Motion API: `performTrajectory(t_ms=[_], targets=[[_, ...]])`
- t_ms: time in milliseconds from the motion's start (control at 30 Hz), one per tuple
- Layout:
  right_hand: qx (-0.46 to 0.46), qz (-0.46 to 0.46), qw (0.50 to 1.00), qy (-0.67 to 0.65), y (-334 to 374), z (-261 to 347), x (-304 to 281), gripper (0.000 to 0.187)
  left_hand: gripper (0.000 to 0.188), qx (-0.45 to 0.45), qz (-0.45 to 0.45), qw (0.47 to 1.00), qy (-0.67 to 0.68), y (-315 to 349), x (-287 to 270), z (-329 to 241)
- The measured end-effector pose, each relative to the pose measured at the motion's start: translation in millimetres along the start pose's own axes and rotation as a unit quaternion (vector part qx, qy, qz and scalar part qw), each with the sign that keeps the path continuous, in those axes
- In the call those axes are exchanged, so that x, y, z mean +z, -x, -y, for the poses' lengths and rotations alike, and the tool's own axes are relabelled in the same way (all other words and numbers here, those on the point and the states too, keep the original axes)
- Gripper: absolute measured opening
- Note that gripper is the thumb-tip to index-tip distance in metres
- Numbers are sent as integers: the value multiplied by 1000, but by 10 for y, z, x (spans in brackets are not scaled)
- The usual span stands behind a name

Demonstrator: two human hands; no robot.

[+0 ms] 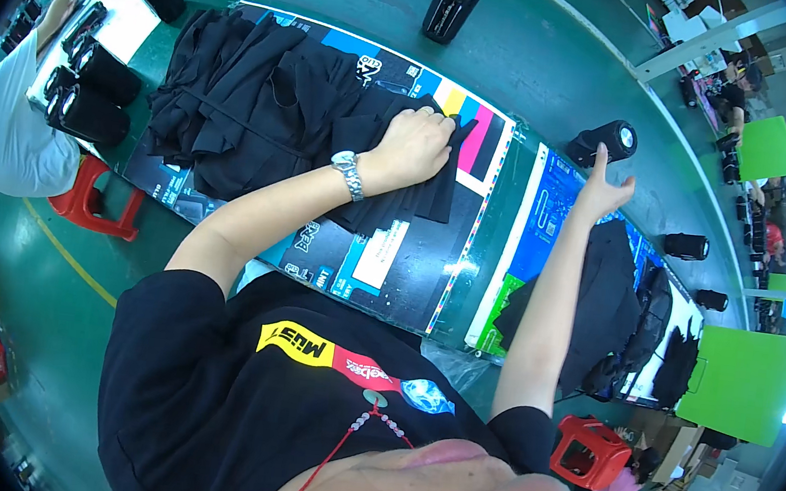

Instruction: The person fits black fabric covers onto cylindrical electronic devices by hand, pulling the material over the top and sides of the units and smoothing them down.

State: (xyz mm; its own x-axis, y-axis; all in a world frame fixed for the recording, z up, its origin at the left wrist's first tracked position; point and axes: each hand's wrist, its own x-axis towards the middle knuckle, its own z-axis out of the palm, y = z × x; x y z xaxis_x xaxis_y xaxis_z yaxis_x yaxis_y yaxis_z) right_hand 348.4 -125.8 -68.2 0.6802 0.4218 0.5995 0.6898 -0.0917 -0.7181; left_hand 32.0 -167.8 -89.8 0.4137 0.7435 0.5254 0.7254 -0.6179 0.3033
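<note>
My left hand [413, 151], with a silver watch at its wrist, rests with curled fingers on the edge of a black cloth piece [363, 126]. That piece lies at the right end of a large heap of folded black cloth [235, 101], part of it tied round with a strip. My right hand [603, 190] reaches out, thumb and fingers apart, just in front of a black cylindrical speaker [590, 150] with a round pale end. Whether a fingertip touches the speaker I cannot tell. Under my right forearm lies more black cloth [605, 299].
Printed sheets [409, 276] cover the green worktable. Another black speaker [452, 8] stands at the far side; several more [102, 72] are grouped at the left. A person in white [19, 121] works there. Red stools [590, 452] and a green panel [746, 383] are close by.
</note>
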Motion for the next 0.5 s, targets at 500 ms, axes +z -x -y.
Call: performTrajectory(t_ms=[500], targets=[[308, 425, 692, -496, 1431, 985, -331, 15, 14, -276, -46, 707, 650, 18, -202, 182]])
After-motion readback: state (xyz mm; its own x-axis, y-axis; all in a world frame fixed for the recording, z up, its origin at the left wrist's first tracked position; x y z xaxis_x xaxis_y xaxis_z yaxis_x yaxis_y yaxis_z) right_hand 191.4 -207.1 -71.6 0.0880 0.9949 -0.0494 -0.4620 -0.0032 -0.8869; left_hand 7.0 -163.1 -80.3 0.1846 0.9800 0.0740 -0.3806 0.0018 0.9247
